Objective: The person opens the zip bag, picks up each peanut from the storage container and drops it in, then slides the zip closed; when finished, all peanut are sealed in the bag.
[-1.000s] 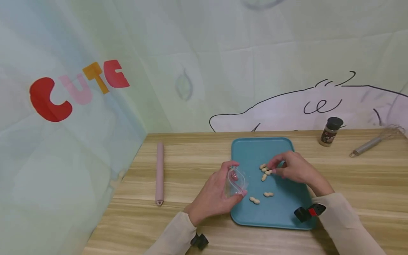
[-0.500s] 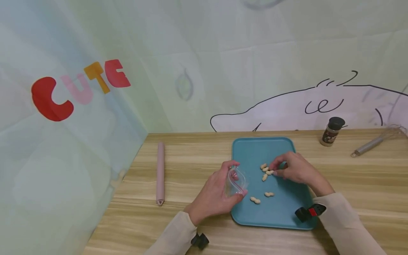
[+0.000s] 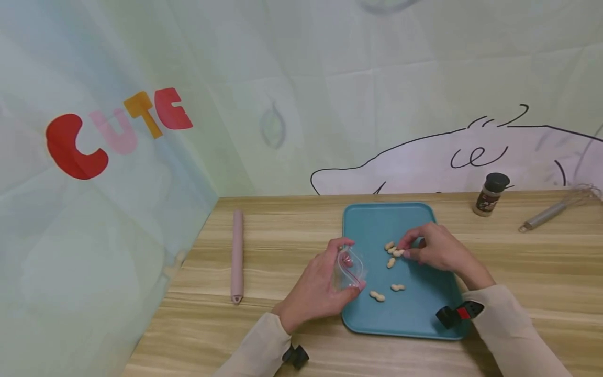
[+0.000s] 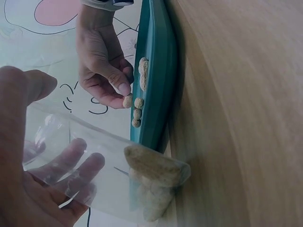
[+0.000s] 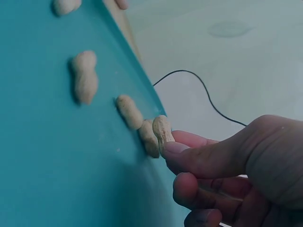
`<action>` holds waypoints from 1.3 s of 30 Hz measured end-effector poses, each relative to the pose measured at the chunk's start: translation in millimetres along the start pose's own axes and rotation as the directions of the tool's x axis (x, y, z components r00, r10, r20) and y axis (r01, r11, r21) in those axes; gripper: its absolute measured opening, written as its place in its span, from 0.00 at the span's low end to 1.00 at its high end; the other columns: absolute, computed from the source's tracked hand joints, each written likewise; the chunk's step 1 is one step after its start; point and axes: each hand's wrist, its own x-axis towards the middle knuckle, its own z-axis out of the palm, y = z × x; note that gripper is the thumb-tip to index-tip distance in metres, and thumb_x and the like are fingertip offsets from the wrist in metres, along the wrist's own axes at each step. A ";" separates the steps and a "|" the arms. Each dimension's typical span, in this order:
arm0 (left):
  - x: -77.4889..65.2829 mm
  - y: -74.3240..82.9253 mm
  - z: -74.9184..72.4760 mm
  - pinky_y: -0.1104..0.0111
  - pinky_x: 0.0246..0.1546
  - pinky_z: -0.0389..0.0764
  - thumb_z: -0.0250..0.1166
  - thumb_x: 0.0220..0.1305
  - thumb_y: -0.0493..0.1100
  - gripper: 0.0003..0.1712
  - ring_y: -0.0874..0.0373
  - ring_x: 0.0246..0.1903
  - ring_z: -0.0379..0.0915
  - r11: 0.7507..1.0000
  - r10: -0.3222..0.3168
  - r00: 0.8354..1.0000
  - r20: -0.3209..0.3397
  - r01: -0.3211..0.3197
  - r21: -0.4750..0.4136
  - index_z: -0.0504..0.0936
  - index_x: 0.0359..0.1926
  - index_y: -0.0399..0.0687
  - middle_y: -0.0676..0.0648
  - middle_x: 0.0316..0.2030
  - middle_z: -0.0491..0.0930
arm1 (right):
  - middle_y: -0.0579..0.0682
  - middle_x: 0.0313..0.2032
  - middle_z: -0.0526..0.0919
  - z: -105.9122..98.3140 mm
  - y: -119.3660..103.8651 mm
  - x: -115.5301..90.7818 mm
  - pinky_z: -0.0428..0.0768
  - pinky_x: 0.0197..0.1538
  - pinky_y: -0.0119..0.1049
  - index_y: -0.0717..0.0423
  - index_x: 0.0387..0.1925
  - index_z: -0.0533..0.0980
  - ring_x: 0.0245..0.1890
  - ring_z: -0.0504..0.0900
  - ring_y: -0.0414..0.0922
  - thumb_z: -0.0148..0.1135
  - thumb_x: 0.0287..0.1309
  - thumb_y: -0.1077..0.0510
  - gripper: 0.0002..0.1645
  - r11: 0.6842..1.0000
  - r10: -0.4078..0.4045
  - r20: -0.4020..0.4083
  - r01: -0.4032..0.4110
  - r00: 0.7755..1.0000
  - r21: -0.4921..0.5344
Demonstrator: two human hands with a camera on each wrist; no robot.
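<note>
My left hand (image 3: 315, 293) holds a clear zip bag (image 3: 350, 264) by its sides, between thumb and fingers, with the mouth spread apart. Several peanuts (image 4: 154, 165) lie at the bottom of the bag in the left wrist view. Over the blue tray (image 3: 410, 319), my right hand (image 3: 438, 250) pinches one peanut (image 5: 162, 127) between thumb and index finger, while its other fingers curl beneath. Close by on the tray are more peanuts (image 5: 129, 111), and two lie nearer the front, one of them this peanut (image 3: 377, 296).
A pink rolling pin (image 3: 237, 256) lies on the wooden table (image 3: 282, 230) left of the tray. Behind the tray to the right stand a black-capped seasoning jar (image 3: 490, 196) and, farther right, a whisk (image 3: 548, 214). A printed cloth (image 3: 292, 94) hangs behind the table.
My right fingers have closed on a peanut in the cluster and raised it very slightly. The left hand and the bag stay in place.
</note>
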 end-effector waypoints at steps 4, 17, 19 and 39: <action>0.0 -0.3 0.0 0.61 0.56 0.83 0.74 0.64 0.52 0.45 0.59 0.50 0.81 1.000 0.006 1.000 0.000 -0.006 0.001 0.62 0.76 0.54 0.51 0.50 0.84 | 0.54 0.40 0.88 -2.0 -4.4 0.0 0.76 0.29 0.34 0.58 0.44 0.88 0.26 0.79 0.42 0.70 0.66 0.65 0.07 1.000 -0.012 -0.010 0.012 1.000 0.014; -0.2 -1.3 1.1 0.61 0.56 0.82 0.74 0.64 0.52 0.44 0.60 0.49 0.80 1.000 0.008 1.000 0.001 -0.008 -0.010 0.61 0.75 0.57 0.51 0.50 0.84 | 0.53 0.39 0.86 -7.8 -28.3 -5.3 0.74 0.28 0.32 0.55 0.42 0.87 0.24 0.74 0.42 0.67 0.67 0.66 0.07 0.994 -0.076 -0.041 0.079 0.996 0.081; -0.5 -0.9 0.9 0.60 0.56 0.82 0.73 0.64 0.52 0.44 0.60 0.50 0.80 1.000 0.001 1.000 0.005 -0.001 -0.008 0.61 0.76 0.58 0.52 0.50 0.84 | 0.54 0.41 0.86 -8.2 -32.1 -6.7 0.75 0.29 0.33 0.55 0.43 0.86 0.24 0.75 0.41 0.67 0.68 0.67 0.07 0.990 -0.086 -0.033 0.089 0.996 0.110; -0.6 -0.8 1.6 0.64 0.54 0.83 0.73 0.63 0.52 0.45 0.61 0.48 0.79 1.000 0.013 1.000 0.011 -0.013 -0.011 0.62 0.76 0.54 0.51 0.51 0.84 | 0.47 0.25 0.81 -3.3 -73.5 -20.9 0.70 0.25 0.31 0.55 0.43 0.86 0.21 0.74 0.38 0.68 0.67 0.67 0.07 0.946 -0.243 0.034 0.229 0.969 0.231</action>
